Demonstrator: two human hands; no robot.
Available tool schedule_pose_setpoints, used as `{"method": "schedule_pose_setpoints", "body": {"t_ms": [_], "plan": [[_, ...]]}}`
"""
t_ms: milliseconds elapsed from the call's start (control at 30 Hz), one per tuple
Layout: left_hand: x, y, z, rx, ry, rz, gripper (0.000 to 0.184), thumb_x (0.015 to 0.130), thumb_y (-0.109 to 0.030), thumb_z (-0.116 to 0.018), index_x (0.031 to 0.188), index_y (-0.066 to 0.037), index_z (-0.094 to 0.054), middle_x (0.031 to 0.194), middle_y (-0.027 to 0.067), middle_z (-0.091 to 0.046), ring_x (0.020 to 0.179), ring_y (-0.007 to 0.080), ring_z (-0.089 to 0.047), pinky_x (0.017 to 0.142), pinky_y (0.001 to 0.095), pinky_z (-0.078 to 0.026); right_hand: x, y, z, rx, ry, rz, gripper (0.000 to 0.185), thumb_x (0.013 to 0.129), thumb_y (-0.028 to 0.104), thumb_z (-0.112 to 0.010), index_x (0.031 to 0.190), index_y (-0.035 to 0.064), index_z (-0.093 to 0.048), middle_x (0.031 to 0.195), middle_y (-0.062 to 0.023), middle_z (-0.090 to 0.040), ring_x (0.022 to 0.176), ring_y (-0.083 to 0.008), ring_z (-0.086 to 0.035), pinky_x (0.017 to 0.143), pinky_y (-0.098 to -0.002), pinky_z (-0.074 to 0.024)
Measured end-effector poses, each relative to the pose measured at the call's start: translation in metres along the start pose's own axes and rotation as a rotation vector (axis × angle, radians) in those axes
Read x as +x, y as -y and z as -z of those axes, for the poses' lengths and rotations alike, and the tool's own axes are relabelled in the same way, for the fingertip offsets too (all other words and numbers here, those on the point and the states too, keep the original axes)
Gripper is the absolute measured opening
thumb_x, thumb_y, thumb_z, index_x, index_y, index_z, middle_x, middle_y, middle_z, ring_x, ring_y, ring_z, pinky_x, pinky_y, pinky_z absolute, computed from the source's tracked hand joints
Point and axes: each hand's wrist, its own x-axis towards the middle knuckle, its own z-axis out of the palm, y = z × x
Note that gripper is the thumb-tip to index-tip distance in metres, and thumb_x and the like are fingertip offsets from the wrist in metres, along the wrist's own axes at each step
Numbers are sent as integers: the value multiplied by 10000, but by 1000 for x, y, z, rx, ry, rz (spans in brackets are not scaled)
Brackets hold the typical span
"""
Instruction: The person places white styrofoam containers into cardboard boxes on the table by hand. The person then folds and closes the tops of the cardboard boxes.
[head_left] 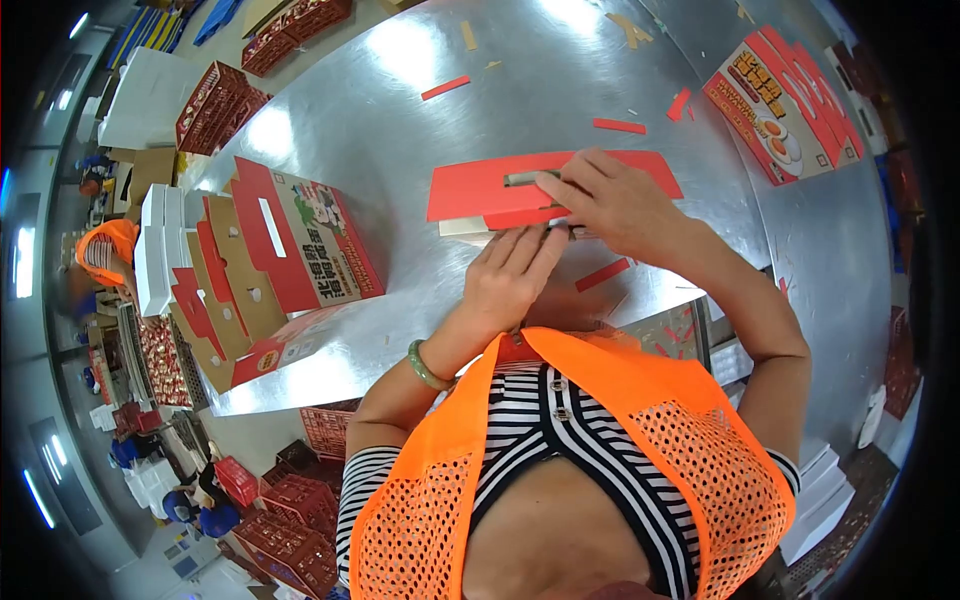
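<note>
Near the middle of the steel bench, a red carton lies right in front of the person, its broad red panel uppermost and a slot cut through it. The right hand rests on that panel with bent fingers at the slot; whether it pinches the card or only presses on it, I cannot tell. The left hand, below a green bangle, has its fingers together against the carton's near edge, close to the right hand; its thumb is hidden, so its grip cannot be told. Around the carton lie loose scraps: a red strip just beside its near side, another red piece beyond its far edge, and a tan strip farther off. To the left stands a printed carton with red sides, next to brown cardboard flaps. Well apart on the right is an egg-printed carton with red handle panels. Past the bench's left end, a person in an orange vest is near stacked white boxes.
</note>
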Motion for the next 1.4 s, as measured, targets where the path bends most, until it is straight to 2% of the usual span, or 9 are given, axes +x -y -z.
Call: {"method": "schedule_pose_setpoints", "body": {"t_ms": [167,333,433,667,867,933,1067,1133,1400], "plan": [[-10,20,22,-77,-41,-95,439,794,-131,-710,1229,-72,-690,1045,75,-731,927,235,-721,849,327,-585,-9,6,-19,-66,-144,0,496,829,190,-748,1286,63,-604,1206,-80,-572,1131,-297,-566,1005,-457,-507],[40,56,58,184,162,56,598,872,-380,-743,1435,-227,-611,1440,188,-574,1259,417,-587,1074,564,-447,-11,8,-21,-52,-91,-25,475,884,213,-704,1323,65,-598,1257,-76,-579,1177,-299,-555,1052,-508,-467],[22,87,27,-107,437,9,590,917,-396,-699,1483,-317,-550,1571,168,-443,1361,487,-461,1117,643,-357,-10,6,-20,-84,-93,-10,487,898,222,-697,1346,60,-594,1276,-73,-581,1175,-295,-552,1066,-499,-467],[11,82,19,15,433,-55,651,920,-360,-700,1532,-287,-490,1584,148,-432,1380,473,-443,1122,651,-346,-15,6,-24,-129,-99,-9,497,892,249,-696,1341,55,-608,1272,-58,-587,1162,-279,-550,1101,-482,-454],[3,68,12,93,428,-50,889,829,-569,-705,1602,-284,-371,1628,209,-322,1403,499,-369,1107,706,-299,-28,9,-16,-17,80,10,645,816,230,-747,1417,78,-569,1456,-48,-539,1356,-313,-460,1222,-534,-295],[4,70,8,168,431,-44,968,787,-678,-658,1616,-294,-339,1602,239,-339,1388,503,-379,1101,713,-288,-26,9,-28,-348,-26,29,746,763,244,-798,1447,94,-542,1518,-48,-498,1456,-312,-367,1261,-546,-198],[14,62,5,136,366,-5,980,793,-698,-643,1625,-296,-316,1570,258,-364,1377,494,-390,1092,708,-290,-28,18,-49,-16,-129,-148,676,749,247,-804,1376,90,-609,1465,-49,-550,1421,-297,-432,1241,-537,-262],[19,53,-3,202,374,102,984,802,-695,-643,1626,-270,-313,1548,268,-375,1372,491,-389,1086,705,-294,-37,7,-72,87,-576,34,514,774,211,-788,1263,90,-689,1376,-70,-620,1307,-287,-557,1180,-517,-376],[15,54,-14,197,314,139,1055,772,-747,-630,1615,-186,-334,1554,242,-385,1380,495,-391,1095,725,-255,-20,33,-69,-192,-514,-101,350,811,104,-737,1151,23,-720,1273,-98,-673,1172,-264,-654,1069,-475,-506]]}}
